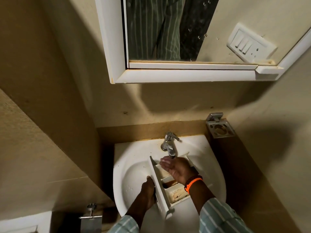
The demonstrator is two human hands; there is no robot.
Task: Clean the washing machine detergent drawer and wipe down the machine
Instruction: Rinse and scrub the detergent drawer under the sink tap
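Observation:
A white detergent drawer (pixel 164 192) with brownish residue in its compartments lies tilted across the white sink (pixel 127 175). My left hand (pixel 149 190) grips the drawer's long left side. My right hand (pixel 176 169), with an orange band at the wrist, is cupped over the drawer's far compartment, fingers under the spout of the chrome tap (pixel 170 145). Water seems to run over the fingertips. The washing machine is out of sight.
A white-framed mirror cabinet (pixel 168 74) hangs above the sink. A chrome holder (pixel 219 127) is fixed on the wall to the right. A switch plate (pixel 250 42) sits at upper right. A metal fitting (pixel 90 216) is at lower left. Beige walls close in on both sides.

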